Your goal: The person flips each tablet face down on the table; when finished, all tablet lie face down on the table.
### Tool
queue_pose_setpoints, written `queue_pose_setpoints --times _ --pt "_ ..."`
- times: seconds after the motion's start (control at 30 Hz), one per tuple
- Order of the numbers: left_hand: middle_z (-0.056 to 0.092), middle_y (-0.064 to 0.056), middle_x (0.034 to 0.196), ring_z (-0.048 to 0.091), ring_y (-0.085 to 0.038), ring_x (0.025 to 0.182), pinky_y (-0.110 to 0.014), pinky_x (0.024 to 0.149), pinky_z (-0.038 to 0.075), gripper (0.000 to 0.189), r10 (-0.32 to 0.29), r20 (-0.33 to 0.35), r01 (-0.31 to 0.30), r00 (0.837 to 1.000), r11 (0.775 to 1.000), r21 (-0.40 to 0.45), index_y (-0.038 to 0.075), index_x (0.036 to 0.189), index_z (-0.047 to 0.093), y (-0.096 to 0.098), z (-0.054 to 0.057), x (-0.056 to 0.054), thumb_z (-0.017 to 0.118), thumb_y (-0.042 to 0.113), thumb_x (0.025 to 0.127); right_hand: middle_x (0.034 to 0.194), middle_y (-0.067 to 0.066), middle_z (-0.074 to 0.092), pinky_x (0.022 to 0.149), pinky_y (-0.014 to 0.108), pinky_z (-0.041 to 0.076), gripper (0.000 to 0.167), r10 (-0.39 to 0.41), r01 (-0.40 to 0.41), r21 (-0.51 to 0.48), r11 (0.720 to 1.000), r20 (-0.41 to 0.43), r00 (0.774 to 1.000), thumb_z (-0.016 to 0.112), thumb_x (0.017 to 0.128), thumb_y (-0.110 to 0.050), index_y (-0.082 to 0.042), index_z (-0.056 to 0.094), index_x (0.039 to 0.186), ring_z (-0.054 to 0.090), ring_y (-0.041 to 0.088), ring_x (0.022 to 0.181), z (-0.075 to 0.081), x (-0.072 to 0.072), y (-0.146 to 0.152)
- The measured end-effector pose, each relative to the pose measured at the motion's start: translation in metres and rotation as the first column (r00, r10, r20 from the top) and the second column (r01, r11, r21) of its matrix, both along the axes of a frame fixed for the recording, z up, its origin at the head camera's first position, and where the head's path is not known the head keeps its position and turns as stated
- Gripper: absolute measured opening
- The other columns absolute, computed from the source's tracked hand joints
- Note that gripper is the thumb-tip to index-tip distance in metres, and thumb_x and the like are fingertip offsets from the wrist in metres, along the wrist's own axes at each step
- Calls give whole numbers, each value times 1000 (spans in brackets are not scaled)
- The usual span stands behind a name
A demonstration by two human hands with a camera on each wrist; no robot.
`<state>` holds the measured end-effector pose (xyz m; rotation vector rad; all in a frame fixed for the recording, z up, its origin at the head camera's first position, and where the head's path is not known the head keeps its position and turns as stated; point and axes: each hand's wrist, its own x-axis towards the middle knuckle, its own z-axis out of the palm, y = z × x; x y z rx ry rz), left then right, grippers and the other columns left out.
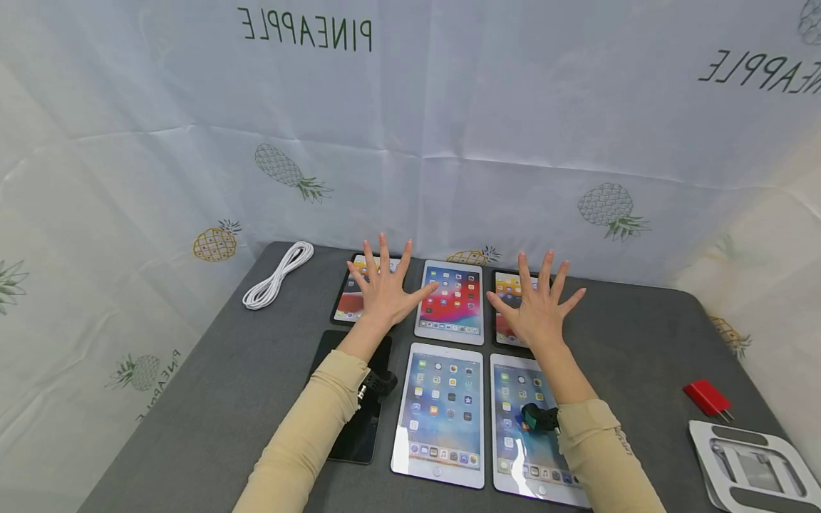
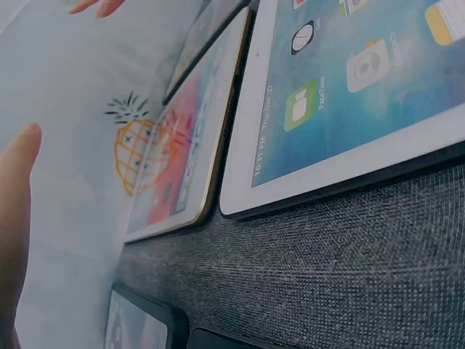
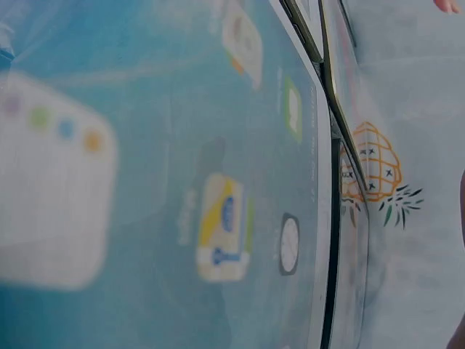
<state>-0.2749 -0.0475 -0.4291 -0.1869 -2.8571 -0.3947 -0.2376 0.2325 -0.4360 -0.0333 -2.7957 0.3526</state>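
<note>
Both hands are spread with straight fingers and hold nothing. My left hand (image 1: 387,292) is over a black-framed tablet (image 1: 348,305) at the back left; its thumb reaches toward a white-framed tablet (image 1: 451,301) with a red-and-blue screen. Over another black-framed tablet (image 1: 508,286) at the back right is my right hand (image 1: 540,311), partly hiding it. In the front row lie a dark-screened tablet (image 1: 358,436), a lit white tablet (image 1: 444,410) and a second lit white tablet (image 1: 521,388), partly under the right forearm. The left wrist view shows the left thumb (image 2: 14,211) apart from the tablets.
A coiled white cable (image 1: 276,278) lies at the back left of the grey table (image 1: 212,413). On the right are a red plug adapter (image 1: 708,397) and a folded white-and-grey stand (image 1: 757,467). A pineapple-print curtain (image 1: 462,107) hangs behind the table.
</note>
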Motion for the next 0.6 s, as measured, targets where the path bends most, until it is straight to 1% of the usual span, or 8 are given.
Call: queue_pose_setpoints --times 0.07,0.2,0.27,0.33,0.47,0.53,0.6 --pt "-36 -1 154 -24 -37 143 -69 104 -17 100 2 -3 -2 1000 1000 -5 36 157 4 0 -1 0 38 87 78 160 10 -22 99 72 -22 98 0 0 0 1000 6 1000 41 84 -80 -33 -6 156 -37 30 138 -1 0 0" --pt "-38 0 153 -25 -37 143 -69 104 -17 100 5 11 -5 1000 1000 -14 39 155 -5 0 -3 -1 36 88 78 158 6 -28 99 71 -22 98 -1 1 -5 1000 20 1000 40 84 -81 -33 -7 156 -37 29 137 -2 0 1" --pt "-38 0 153 -29 -35 142 -68 104 -19 100 5 27 -4 1000 1000 -14 40 154 -9 0 -3 -1 35 88 78 157 3 -32 99 71 -23 99 -1 1 -7 1000 27 1000 39 84 -81 -33 -7 156 -38 29 137 -2 0 1" --pt "-34 -1 156 -30 -34 141 -68 104 -19 99 5 32 -4 999 1000 -12 41 154 -9 0 -4 -1 35 88 78 155 1 -34 99 71 -23 99 1 -1 -11 1000 32 999 40 84 -81 -33 -8 156 -38 28 137 -3 0 1" --pt "-19 -7 161 -25 -36 143 -68 106 -17 99 5 15 -5 1000 1000 -17 39 155 -5 -2 -5 0 36 87 79 156 2 -34 99 71 -23 99 6 -5 -11 1000 39 999 39 84 -81 -34 -10 155 -36 31 138 -5 0 2" --pt "-14 -8 162 -22 -36 144 -67 106 -17 99 -2 9 2 1000 1000 -14 38 156 -4 -3 -6 1 36 86 80 158 5 -30 99 71 -22 99 6 -6 -10 1000 35 999 40 84 -81 -34 -9 156 -31 35 140 -5 1 2" --pt "-16 -8 162 -23 -35 144 -66 106 -18 98 -15 19 15 1000 1000 2 37 156 -3 -4 -6 2 37 85 80 159 7 -25 100 72 -21 98 10 -10 -18 1000 32 999 40 84 -80 -32 -7 156 -26 38 142 -6 1 2"
